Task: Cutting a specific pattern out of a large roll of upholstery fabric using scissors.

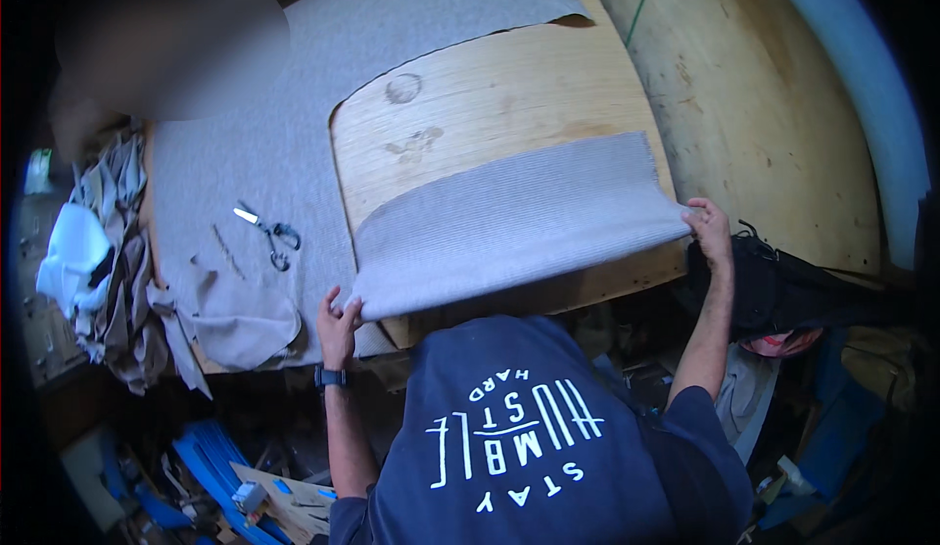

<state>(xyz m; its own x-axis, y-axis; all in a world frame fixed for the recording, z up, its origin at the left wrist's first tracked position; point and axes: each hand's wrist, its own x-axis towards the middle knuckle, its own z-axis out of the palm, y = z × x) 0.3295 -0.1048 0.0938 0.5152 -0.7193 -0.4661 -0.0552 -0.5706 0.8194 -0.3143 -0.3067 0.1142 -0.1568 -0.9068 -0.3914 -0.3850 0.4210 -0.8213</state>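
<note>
Ribbed pale-grey fabric panel (509, 197) held at two corners, near edge of pale wooden table (490, 85)

The panel is spread over the table's near edge, toward the near right corner; its near strip looks smoother, apparently folded over. Its near left corner is pinched between thumb and fingers by the left hand (339, 324), above a dark wristwatch (330, 378). Its near right corner is gripped likewise by the right hand (711, 232). Large blue-grey cloth sheet (235, 158) is laid along the table's left and far edges. On it, toward the left edge, dark-handled metal scissors (267, 229) are noted; a rounded grey cloth offcut (240, 315) lies toward the near left corner.
</note>
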